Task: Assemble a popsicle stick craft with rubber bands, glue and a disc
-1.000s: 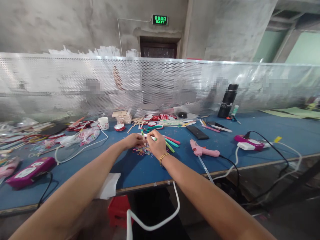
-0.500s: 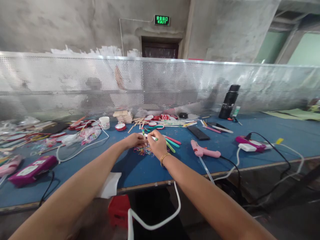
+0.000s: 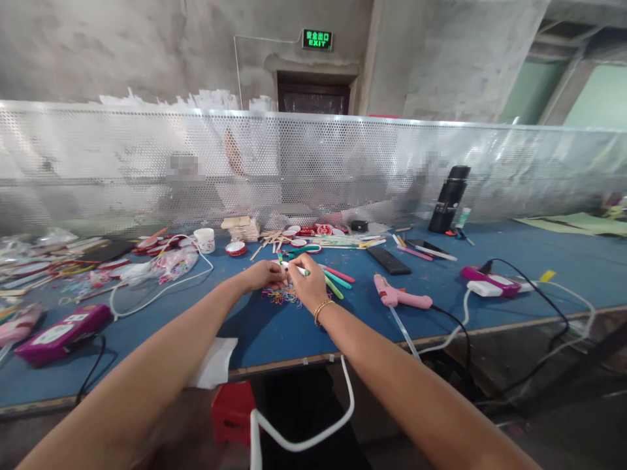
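Observation:
In my right hand [image 3: 307,282], closed in a writing grip, is a white marker [image 3: 298,268] with a green end. Close beside it my left hand [image 3: 266,275] pinches a small wooden stick whose top shows red and green [image 3: 280,255]; my fingers hide most of it. Under both hands lies a heap of coloured rubber bands or loops [image 3: 279,297]. Several coloured markers [image 3: 339,277] in pink, teal and green lie just right of my right hand. Behind my hands rests a pair of teal-handled pliers [image 3: 304,249].
A pink glue gun [image 3: 399,295] and a black phone [image 3: 389,260] lie to the right. Further off stand a black bottle [image 3: 449,199] and a purple power strip [image 3: 491,282]. A paper cup [image 3: 204,241], wooden sticks [image 3: 269,243] and another purple box [image 3: 65,334] are leftward. A perforated metal screen [image 3: 313,170] closes the back.

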`<state>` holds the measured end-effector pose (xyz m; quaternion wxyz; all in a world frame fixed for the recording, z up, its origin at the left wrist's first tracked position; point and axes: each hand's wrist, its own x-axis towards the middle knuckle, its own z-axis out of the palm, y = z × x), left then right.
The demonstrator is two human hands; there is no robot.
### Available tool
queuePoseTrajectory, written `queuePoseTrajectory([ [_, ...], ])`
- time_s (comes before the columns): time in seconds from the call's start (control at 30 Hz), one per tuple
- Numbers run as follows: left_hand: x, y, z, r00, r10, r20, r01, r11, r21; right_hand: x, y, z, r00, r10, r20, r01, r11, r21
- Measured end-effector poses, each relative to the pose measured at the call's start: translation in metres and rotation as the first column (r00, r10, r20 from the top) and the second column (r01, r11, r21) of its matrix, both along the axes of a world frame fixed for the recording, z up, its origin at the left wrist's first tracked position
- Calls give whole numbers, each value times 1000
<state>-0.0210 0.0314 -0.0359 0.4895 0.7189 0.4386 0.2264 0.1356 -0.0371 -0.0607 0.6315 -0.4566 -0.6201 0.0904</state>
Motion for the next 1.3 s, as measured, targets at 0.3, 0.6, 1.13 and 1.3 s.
queuePoseTrajectory([
  [0.3, -1, 1, -1, 1000, -2, 1, 2, 1000, -9, 0, 1, -1, 1000, 5, -10, -5, 1000, 8],
  [0.6, 0, 0, -1, 1000, 10, 2, -10, 1000, 3, 1, 0, 0, 1000, -11, -16, 11, 1000, 26],
  [1.13, 1, -6, 5, 999, 12, -31, -12, 1000, 15, 1, -2, 1, 999, -45, 23, 45, 999, -2],
  [1.3, 2, -8, 8, 1000, -6, -26, 6, 1000, 8, 1, -3, 3, 1000, -2, 28, 3, 1000, -21],
])
